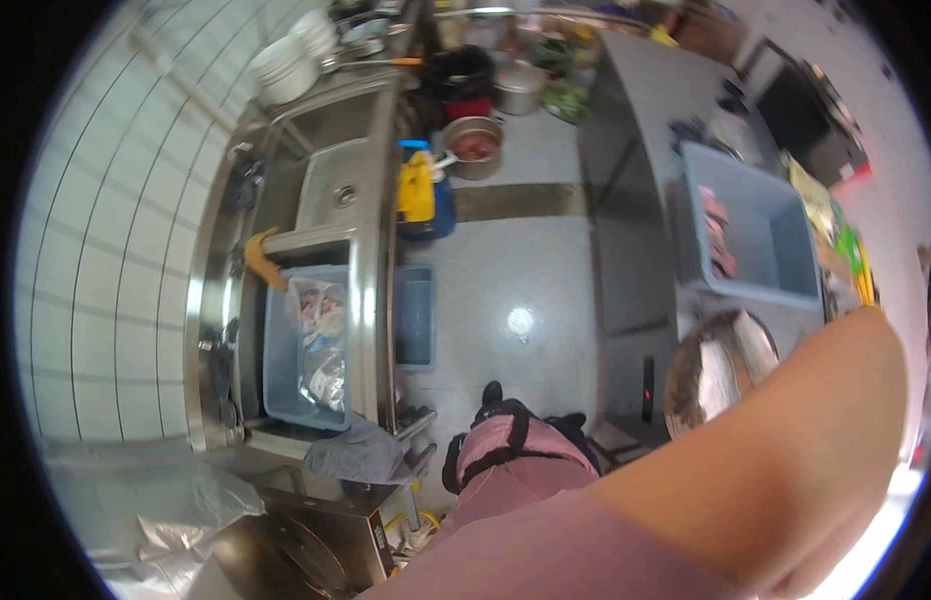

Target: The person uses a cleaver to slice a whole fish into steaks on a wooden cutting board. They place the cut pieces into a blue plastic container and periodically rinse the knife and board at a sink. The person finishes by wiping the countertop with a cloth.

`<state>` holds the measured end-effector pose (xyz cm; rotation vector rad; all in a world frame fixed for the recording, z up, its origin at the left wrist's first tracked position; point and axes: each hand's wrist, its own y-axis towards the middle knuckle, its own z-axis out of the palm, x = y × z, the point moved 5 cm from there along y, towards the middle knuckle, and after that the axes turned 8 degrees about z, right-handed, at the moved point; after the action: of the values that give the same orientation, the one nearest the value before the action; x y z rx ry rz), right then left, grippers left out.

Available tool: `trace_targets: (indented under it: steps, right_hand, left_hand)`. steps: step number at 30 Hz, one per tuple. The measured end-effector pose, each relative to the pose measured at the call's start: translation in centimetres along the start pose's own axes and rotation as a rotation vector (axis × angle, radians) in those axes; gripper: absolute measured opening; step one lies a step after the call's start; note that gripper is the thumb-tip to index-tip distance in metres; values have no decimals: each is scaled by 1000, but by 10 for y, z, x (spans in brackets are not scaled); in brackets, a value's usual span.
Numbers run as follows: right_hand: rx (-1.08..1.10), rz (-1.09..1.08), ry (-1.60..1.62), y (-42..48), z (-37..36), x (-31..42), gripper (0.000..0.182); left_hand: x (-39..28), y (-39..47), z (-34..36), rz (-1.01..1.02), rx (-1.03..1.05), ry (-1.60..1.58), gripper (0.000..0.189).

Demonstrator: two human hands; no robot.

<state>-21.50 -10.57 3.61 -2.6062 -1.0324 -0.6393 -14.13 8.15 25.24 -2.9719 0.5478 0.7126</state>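
Observation:
Both my hands are out of view. My bent right arm (765,435) crosses the lower right, its elbow out over the right-hand counter and its hand beyond the frame. Partly behind that arm sits a round chopping block (679,397) with pale, shiny flat pieces on it, possibly cleaver blades. Farther along the same counter stands a grey-blue plastic tub (773,232) with pieces of pink meat (717,232) along its left side. On my left, another blue tub (285,375) rests in a steel sink basin, holding clear plastic bags (323,322) with contents I cannot make out.
A floor aisle (503,300) runs between the sink unit (371,300) and the counter (645,150). Along it stand a blue jug (439,214), a pot of reddish meat (473,146), a lidded pot (519,82) and a blue tub (414,319). A grey cloth (360,454) hangs at the sink's near corner.

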Motion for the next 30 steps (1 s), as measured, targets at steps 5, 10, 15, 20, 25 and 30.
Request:
trace_targets:
  steps: [5,10,15,20,25,30]
  right_hand:
    - [-89,157,125,12,-27,-36,33]
    - [-65,289,219,27,-23,-43,28]
    - [53,303,331,43,-6,-21,24]
    - [22,326,471,24,19,-5,17]
    - [-156,257,261,-1,31,19,17]
    - [-256,467,174,-7,21,30,16]
  left_hand:
    - [-5,86,-17,194,160,34,27]
    - [30,138,-30,228,240,0,26]
    - [183,87,2,-161,-60,24,30]
    - [238,47,148,-280,-232,-67,50]
    - [246,57,180,-422,-424,14,57]
    - [288,55,172,-361,-245,49,68]
